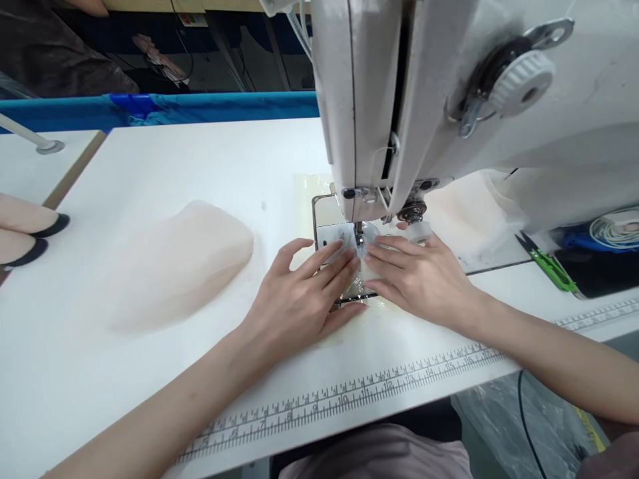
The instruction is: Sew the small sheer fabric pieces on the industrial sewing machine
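Two bare hands work at one sewing machine (374,80) on a white counter, and between their fingertips, under the single presser foot (359,234), we see one small translucent piece (370,234). It lies over the metal plate (330,211), between the far and front edges of the counter (210,159). The piece is whitish, thin and see-through, with a rounded outline on the side toward the machine; the fingers cover much of it, and we cannot make out its full shape. The left hand (304,293) is spread, its little finger standing apart; the right hand (424,276) lies low, fingers extended side by side, thumb apart. We cannot tell whether either pinches the piece. Two sheer pale-pink fabrics flank the scene: one softly domed (194,266) toward the counter's left, the other (474,209) behind the right hand. Toward the right end we count one pair of green-handled snips (549,266), one dark flat object (599,271) and one coil of white cable (616,229). One printed ruler (364,396) runs along the front edge; past the far left corner, we see one person in dark clothing (60,46).
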